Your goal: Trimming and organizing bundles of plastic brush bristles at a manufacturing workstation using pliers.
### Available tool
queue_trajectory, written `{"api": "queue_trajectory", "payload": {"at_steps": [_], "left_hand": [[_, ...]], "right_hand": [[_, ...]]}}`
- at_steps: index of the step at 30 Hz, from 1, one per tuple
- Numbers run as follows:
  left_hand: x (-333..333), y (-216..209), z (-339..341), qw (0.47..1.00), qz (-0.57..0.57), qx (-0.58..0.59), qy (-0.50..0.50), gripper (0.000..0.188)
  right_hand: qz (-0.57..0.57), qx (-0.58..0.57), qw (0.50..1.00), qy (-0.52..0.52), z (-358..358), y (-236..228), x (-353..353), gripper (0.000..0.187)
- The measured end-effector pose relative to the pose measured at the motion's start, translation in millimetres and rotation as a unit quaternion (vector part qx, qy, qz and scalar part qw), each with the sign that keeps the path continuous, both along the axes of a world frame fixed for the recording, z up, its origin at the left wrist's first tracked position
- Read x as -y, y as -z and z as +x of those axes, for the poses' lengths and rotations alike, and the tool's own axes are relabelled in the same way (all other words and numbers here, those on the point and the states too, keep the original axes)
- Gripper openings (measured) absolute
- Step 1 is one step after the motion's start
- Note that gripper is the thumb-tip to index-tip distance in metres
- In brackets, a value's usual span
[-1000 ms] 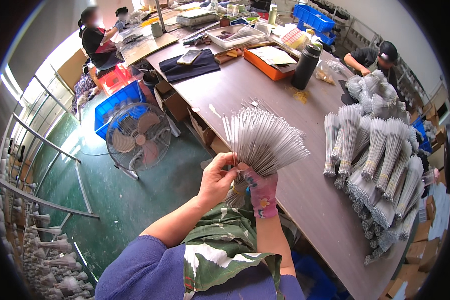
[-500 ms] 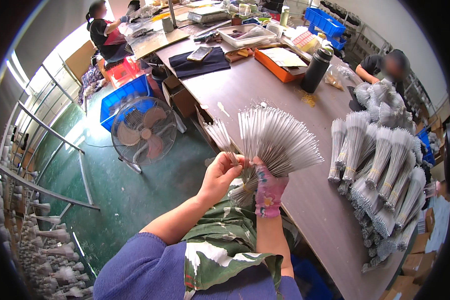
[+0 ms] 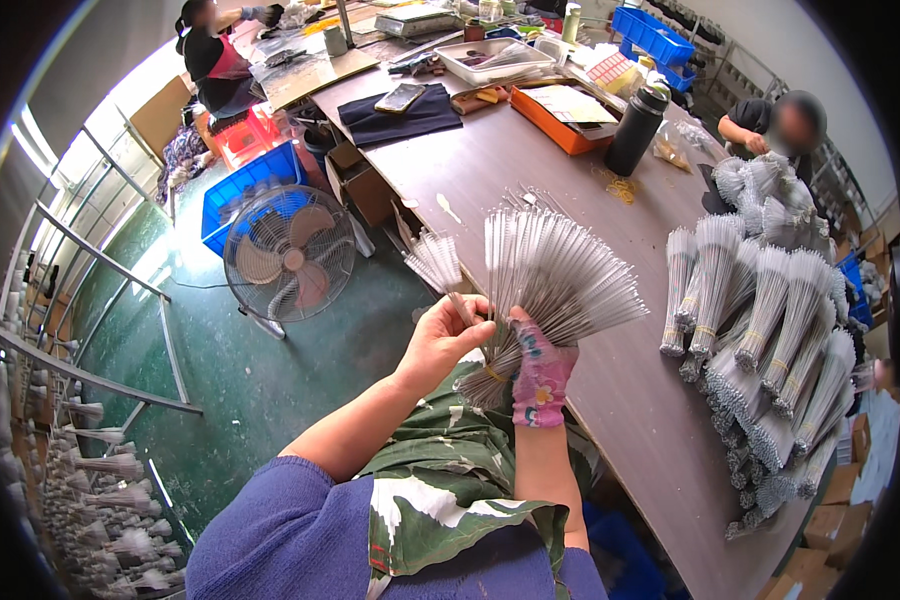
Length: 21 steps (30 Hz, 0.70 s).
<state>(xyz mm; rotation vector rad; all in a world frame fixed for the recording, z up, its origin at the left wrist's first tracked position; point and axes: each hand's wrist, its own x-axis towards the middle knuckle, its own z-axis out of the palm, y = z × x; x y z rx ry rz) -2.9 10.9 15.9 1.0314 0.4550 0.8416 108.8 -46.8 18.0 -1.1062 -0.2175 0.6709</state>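
Observation:
My right hand (image 3: pixel 542 375), in a pink flowered glove with bare fingertips, grips a large bundle of thin wire brushes (image 3: pixel 560 270) near its lower end. The white bristle tips fan out upward, and a yellow band (image 3: pixel 494 374) circles the gathered wire ends. Just left of it, my bare left hand (image 3: pixel 443 340) pinches a smaller bunch of the same brushes (image 3: pixel 433 262), spread above the fingers. Its fingertips are close against the big bundle's left side; whether they touch it I cannot tell. Both hands are over my camouflage apron (image 3: pixel 450 440), beside the table edge.
Banded brush bundles (image 3: pixel 770 310) are heaped on the table (image 3: pixel 530 190) at right. A black bottle (image 3: pixel 637 130), an orange box (image 3: pixel 560 122) and a phone on dark cloth (image 3: pixel 400 98) lie farther back. A fan (image 3: pixel 290 255) stands left. Two people work across the room.
The small bunch in my left hand has shifted slightly and spread a little differently. Both hands keep their holds. The person at far left has raised an arm, and the one at right has moved slightly.

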Motion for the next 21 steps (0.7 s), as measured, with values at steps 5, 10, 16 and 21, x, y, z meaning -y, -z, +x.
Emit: {"api": "queue_trajectory", "payload": {"at_steps": [5,10,16,21], "left_hand": [[-1,3,10,0.999,0.024,0.039,-0.008,0.023],[-8,9,4,0.996,0.037,-0.068,-0.037,0.021],[1,8,-1,0.992,0.062,-0.089,-0.063,0.014],[7,12,2,0.976,0.131,-0.110,-0.133,0.009]], "right_hand": [[-0.011,0.009,1.000,-0.013,-6,0,-1,0.038],[-0.004,0.031,1.000,-0.006,-8,-3,0,0.035],[-0.021,-0.006,1.000,0.007,-6,-8,3,0.034],[-0.018,0.002,1.000,0.018,-4,4,1,0.037]]}}
